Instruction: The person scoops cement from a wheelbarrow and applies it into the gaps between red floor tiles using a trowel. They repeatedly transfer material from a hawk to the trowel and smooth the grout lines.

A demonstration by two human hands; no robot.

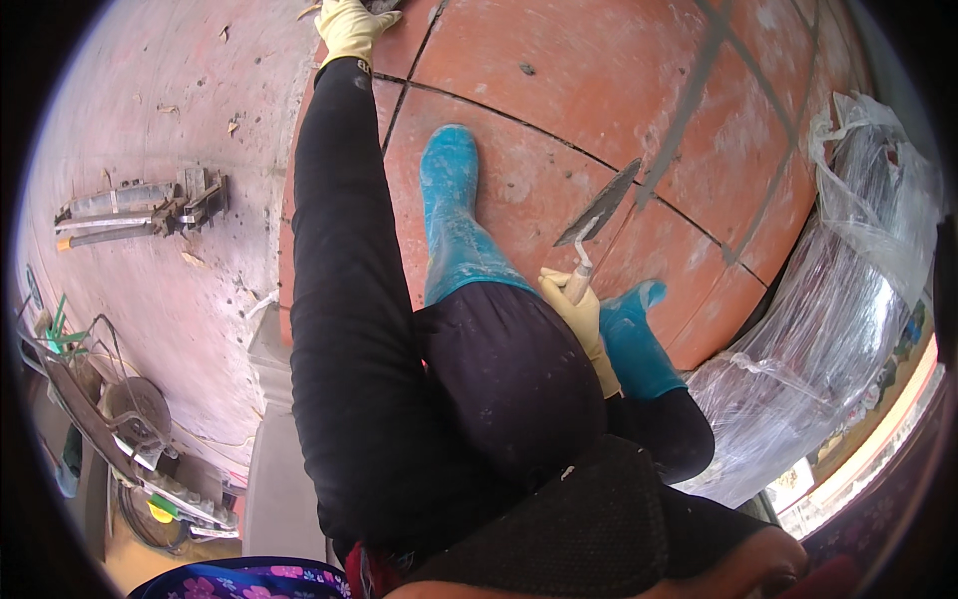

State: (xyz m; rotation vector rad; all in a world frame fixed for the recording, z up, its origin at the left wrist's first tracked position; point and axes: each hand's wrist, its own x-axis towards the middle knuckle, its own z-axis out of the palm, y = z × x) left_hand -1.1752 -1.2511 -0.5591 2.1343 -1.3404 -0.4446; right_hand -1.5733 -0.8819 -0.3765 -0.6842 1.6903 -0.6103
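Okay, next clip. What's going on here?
A person in blue boots grips a trowel in the gloved right hand, its blade over the red tiles. The gloved left hand is stretched to the view's top edge; what it touches is unclear. Between tiles run grey bands and thinner dark lines.

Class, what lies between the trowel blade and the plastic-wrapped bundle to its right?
Bare red floor tiles, crossed by dark and grey joints, lie between the trowel blade and the bundle in the head view.
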